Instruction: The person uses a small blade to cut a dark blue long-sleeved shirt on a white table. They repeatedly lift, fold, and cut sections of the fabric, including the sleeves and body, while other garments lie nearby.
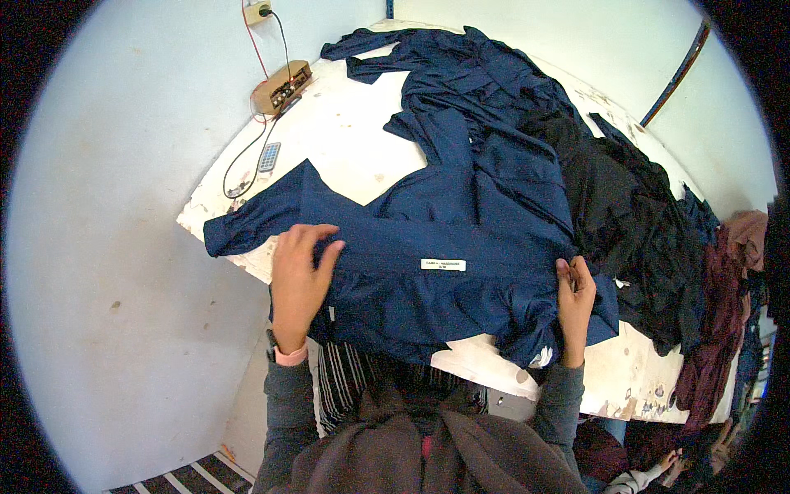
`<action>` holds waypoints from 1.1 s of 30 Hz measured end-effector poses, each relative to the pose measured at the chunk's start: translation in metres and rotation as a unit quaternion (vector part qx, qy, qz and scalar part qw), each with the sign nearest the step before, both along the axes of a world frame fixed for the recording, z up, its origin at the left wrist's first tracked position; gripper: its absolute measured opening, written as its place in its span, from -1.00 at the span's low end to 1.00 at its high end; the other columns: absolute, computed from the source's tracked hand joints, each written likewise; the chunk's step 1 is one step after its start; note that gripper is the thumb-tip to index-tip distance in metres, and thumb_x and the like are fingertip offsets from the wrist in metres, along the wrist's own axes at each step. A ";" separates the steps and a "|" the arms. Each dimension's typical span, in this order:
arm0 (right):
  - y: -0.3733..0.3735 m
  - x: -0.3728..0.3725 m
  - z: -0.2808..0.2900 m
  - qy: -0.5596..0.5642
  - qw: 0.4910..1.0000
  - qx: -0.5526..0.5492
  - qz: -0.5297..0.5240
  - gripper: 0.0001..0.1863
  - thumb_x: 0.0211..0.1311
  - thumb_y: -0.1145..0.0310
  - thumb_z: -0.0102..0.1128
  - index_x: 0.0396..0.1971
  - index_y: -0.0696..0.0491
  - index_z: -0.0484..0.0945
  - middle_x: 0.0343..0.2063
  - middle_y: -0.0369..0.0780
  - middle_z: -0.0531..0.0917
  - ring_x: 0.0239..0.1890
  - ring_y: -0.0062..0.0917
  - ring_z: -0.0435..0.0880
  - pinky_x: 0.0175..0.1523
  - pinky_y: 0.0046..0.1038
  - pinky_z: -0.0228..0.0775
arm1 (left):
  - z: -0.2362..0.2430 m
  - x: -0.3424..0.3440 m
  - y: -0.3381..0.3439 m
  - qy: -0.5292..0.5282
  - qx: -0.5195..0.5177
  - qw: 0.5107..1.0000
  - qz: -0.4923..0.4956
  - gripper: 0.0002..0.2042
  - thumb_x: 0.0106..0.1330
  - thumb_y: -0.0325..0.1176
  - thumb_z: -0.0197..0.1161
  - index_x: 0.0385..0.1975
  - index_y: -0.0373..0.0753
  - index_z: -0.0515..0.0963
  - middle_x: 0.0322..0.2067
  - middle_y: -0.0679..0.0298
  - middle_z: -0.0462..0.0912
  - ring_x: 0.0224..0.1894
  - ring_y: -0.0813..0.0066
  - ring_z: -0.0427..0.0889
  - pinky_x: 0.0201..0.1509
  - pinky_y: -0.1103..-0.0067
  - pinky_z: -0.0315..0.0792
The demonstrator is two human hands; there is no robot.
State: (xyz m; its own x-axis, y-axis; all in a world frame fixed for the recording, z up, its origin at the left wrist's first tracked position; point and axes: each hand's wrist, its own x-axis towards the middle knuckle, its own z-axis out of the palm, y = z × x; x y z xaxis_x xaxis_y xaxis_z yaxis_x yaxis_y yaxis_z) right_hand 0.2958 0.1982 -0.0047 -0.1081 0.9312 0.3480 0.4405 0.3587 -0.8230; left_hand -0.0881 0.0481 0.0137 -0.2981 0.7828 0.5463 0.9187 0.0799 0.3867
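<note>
A navy garment (387,247) lies spread across the white table, with a small white label (443,264) sewn on it and a sleeve reaching out to the left. My left hand (304,276) is on the garment's left part, fingers curved and apart, with nothing gripped in it. At the right side, my right hand (573,296) has thumb and fingers pinched on the garment's edge. A pink band circles my left wrist.
More navy garments (485,82) and black fabric (634,222) are heaped behind and right. Maroon fabric (704,321) hangs at the far right. A tan electrical device (280,86), cables and a remote (269,156) sit by the left wall. A co-worker's hand (668,461) shows lower right.
</note>
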 end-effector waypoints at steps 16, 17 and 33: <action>-0.003 0.008 0.001 -0.041 0.999 0.005 -0.024 -0.73 0.38 0.32 0.24 -0.42 0.13 0.39 -0.61 -0.28 0.33 -0.49 -0.67 0.24 -0.43 -0.49 0.11 | -0.018 0.059 0.043 -0.092 0.029 0.979 -0.181 -0.84 0.23 -0.31 0.36 -0.26 -0.21 0.66 -0.27 0.20 0.60 -0.19 0.17 0.60 -0.10 0.36 0.46; -0.001 0.011 -0.003 -0.047 0.998 0.007 -0.028 -0.77 0.35 0.34 0.25 -0.40 0.12 0.42 -0.59 -0.27 0.38 -0.50 -0.64 0.30 -0.42 -0.48 0.17 | -0.017 0.068 0.044 -0.086 0.005 0.967 -0.239 -0.78 0.21 -0.29 0.38 -0.18 -0.17 0.66 -0.18 0.21 0.63 -0.10 0.18 0.61 -0.04 0.35 0.47; -0.035 -0.073 0.007 -0.427 0.887 0.158 0.081 -0.48 -0.05 0.41 0.37 0.03 -0.13 0.57 -0.22 -0.25 0.73 -0.45 -0.36 0.69 -0.29 -0.41 0.49 | -0.064 0.076 0.059 0.018 -0.033 0.966 -0.256 -0.74 0.27 -0.21 0.33 -0.10 -0.14 0.68 -0.03 0.33 0.70 0.15 0.28 0.57 0.22 0.35 0.35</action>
